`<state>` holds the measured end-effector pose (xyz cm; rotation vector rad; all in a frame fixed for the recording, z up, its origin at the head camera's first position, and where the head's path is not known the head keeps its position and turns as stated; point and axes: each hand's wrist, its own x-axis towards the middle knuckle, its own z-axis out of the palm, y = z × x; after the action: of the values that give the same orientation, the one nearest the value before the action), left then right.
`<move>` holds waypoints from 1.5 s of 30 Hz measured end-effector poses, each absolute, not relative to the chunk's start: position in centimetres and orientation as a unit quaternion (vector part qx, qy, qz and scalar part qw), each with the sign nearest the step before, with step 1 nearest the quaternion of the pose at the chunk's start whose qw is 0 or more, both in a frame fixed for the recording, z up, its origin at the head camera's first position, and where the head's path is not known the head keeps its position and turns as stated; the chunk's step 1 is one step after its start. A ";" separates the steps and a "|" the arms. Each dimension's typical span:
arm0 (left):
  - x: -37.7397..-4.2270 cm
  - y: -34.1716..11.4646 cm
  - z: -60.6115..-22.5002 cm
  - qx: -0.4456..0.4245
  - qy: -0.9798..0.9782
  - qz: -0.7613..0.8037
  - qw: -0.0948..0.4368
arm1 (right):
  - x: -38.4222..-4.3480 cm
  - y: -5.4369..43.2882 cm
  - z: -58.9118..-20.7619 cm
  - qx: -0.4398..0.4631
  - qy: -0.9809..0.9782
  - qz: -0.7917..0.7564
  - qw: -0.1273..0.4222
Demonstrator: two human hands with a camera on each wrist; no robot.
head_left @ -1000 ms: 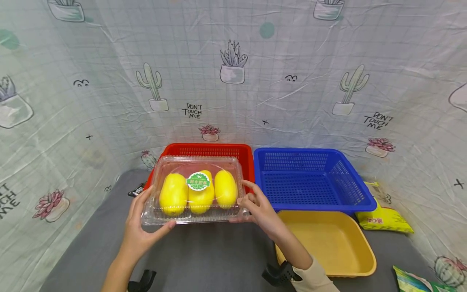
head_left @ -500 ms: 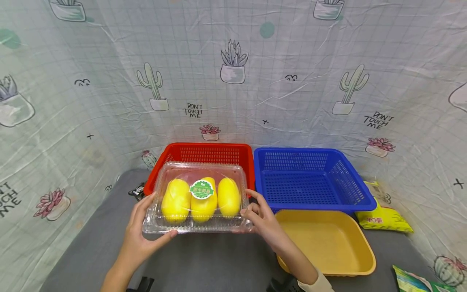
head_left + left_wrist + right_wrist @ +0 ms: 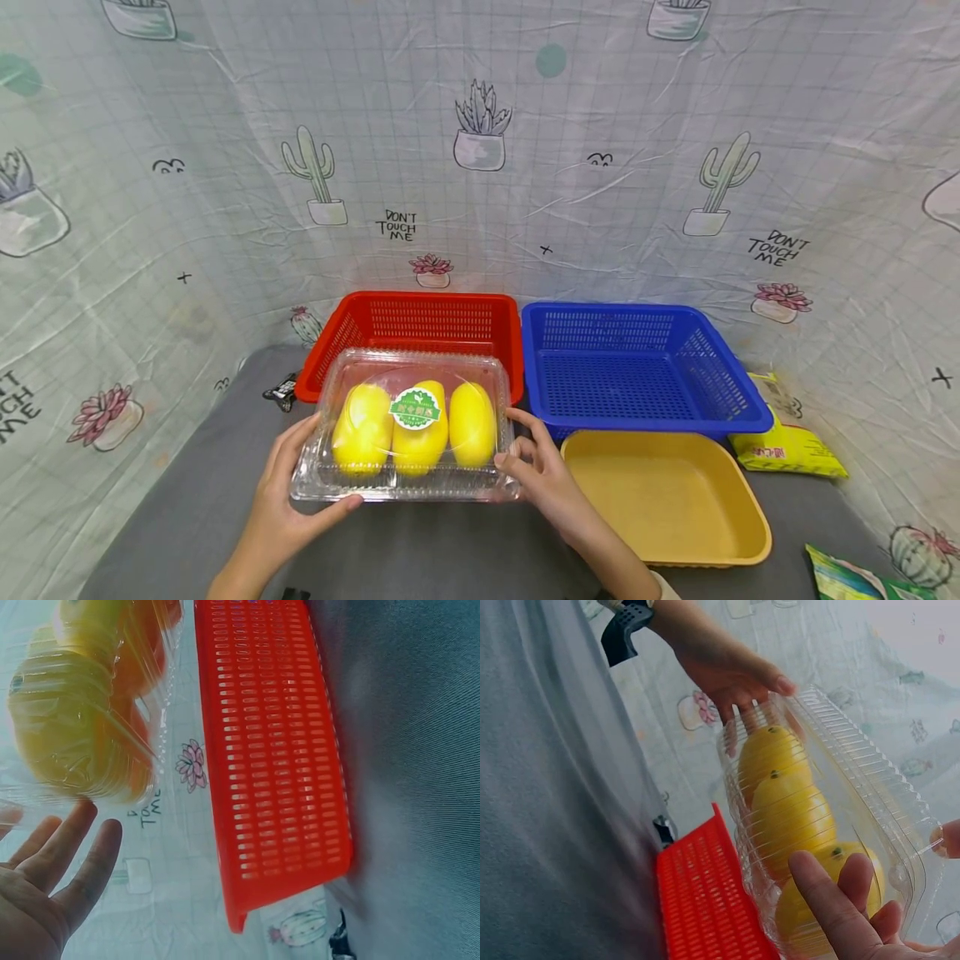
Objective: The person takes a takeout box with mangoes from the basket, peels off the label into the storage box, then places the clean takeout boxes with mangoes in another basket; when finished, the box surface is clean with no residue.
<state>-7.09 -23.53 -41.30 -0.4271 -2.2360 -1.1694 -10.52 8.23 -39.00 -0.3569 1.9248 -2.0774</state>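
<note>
A clear plastic clamshell box (image 3: pixel 408 492) is held up off the table, tilted, in front of the red basket (image 3: pixel 330 350). Inside lie three smooth yellow fruits (image 3: pixel 472 425) that look like mangoes, under a lid with a round green-and-white label (image 3: pixel 415 408). My left hand (image 3: pixel 285 492) grips the box's left end, thumb along the front edge, fingers against the side. At the other end, my right hand (image 3: pixel 551 475) holds it with the thumb at the front corner. In the right wrist view, several right-hand fingers (image 3: pixel 832 907) spread across the box's underside.
A blue basket (image 3: pixel 645 417) stands right of the red one, with a yellow tray (image 3: pixel 667 500) before it. Bright yellow packet (image 3: pixel 787 450) and green packet (image 3: pixel 855 579) lie at the right. A small black packet (image 3: pixel 283 392) is left of the red basket. Printed cloth (image 3: pixel 480 217) hangs behind.
Both hands have lowered the clear plastic box and brought it closer to me, so more of the red basket shows behind it. The grip looks the same.
</note>
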 end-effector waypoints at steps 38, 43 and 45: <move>-4.0 -24.5 -45.2 -0.173 -0.856 -0.423 0.240 | -6.4 8.2 -44.3 -0.167 0.659 -0.720 0.139; -3.7 -24.2 -45.6 -0.111 -0.885 -0.404 0.204 | -6.4 8.2 -44.8 -0.144 0.673 -0.707 0.162; -3.7 -24.2 -45.7 -0.094 -0.897 -0.390 0.188 | -6.5 8.2 -45.1 -0.141 0.670 -0.709 0.169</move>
<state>-3.73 -24.18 -45.74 -0.2630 -2.5219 -1.0963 -6.49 8.23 -45.06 -0.4021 1.9060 -2.0143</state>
